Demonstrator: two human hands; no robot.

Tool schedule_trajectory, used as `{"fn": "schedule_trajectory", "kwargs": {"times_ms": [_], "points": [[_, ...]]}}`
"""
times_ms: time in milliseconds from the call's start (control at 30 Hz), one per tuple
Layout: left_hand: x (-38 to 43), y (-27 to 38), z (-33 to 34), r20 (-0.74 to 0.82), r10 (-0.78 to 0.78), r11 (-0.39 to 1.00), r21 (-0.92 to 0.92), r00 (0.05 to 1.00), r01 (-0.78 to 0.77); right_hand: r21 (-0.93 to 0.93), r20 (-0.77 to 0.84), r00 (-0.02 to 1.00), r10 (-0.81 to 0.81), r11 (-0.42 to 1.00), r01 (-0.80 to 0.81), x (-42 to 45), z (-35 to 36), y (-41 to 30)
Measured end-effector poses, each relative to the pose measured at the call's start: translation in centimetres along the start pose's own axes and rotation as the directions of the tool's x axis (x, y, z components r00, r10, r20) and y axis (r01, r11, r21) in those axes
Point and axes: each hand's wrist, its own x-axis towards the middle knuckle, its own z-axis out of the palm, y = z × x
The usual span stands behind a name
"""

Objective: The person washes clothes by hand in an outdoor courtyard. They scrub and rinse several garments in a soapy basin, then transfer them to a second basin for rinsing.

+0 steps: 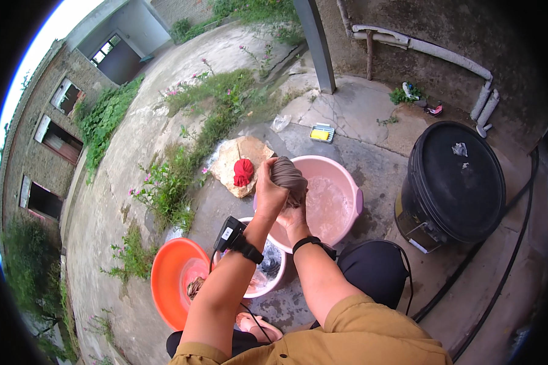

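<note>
Both my hands grip a bunched grey-brown cloth (288,174), raised over the left side of a pink plastic basin (347,182) with cloudy water in it. My left hand (271,194) is around the cloth's upper left side. Lower down, my right hand (296,218) holds its underside, partly hidden by the cloth. Nearer to me, a white-rimmed basin (281,273) holds sudsy water and dark fabric (270,264); my left forearm covers part of it. At the left, an orange basin (166,278) contains a little water and a patterned brown cloth (194,287).
A twisted red cloth (243,172) lies on a pale flat rock (223,166). Beyond the pink basin is a soap dish (329,132) with yellow soap (319,135). A lidded black bucket (456,182) stands right, near black hoses (493,264). A metal post (317,50) rises behind.
</note>
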Motion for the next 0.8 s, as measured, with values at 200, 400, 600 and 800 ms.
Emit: {"fn": "schedule_trajectory", "kwargs": {"times_ms": [200,400,600,800], "points": [[-4.1,-3.8,-4.7,0.048,-0.119,0.988,-0.097,0.992,0.123,-0.555,-0.029,0.880,-0.474,0.740,0.380,-0.4,3.1,-1.0],[-8.4,-7.4,-9.8,0.336,-0.426,0.884,-0.044,0.840,0.466,-0.599,-0.207,0.861,-0.465,0.756,0.264,1.8,4.9,-2.2],[-7.3,-8.6,-11.0,0.388,-0.639,0.645,-0.199,0.664,0.737,-0.881,0.077,0.946,-0.315,0.423,0.213,2.7,7.7,0.9],[-4.2,-10.5,-8.3,0.286,-0.556,0.250,-0.838,0.781,0.485,-0.923,0.330,0.944,0.000,-0.208,0.323,2.5,9.0,5.2]]}}
